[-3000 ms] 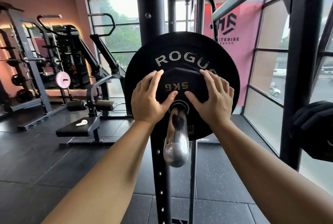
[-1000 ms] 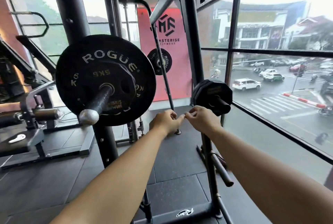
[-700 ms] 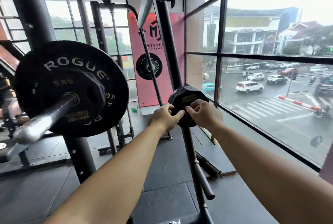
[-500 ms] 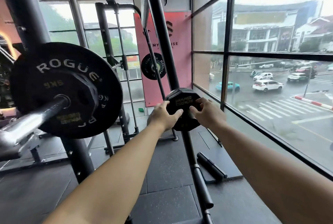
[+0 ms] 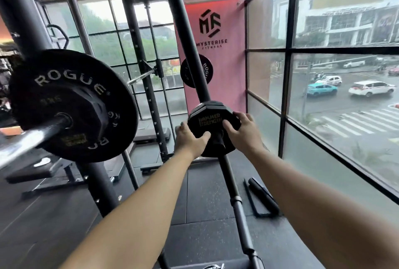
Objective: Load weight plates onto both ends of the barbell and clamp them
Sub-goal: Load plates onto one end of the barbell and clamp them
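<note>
Dark rubber-tiled floor spreads beneath the right grip; a black metal tube frame lies flat on it, below that grip and slightly right.

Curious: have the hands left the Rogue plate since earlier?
Yes: left hand and right hand went rightward from the Rogue plate to the Hammer Strength plate.

Light source: grey daylight through the tall black-framed glass window wall, right of the large black round rubber plate lettered ROGUE, and through panes behind it.
Brightness: bright at the glass, dim on the dark rubber floor below the plate.
Glare: a red glow tops the pink fabric banner right of the plate.
Blur: the shiny steel barbell sleeve before the plate smears; the small black many-sided plate lettered HAMMER STRENGTH, rightward, reads sharp.
Distortion: black steel rack uprights right of the plate lean.
</note>
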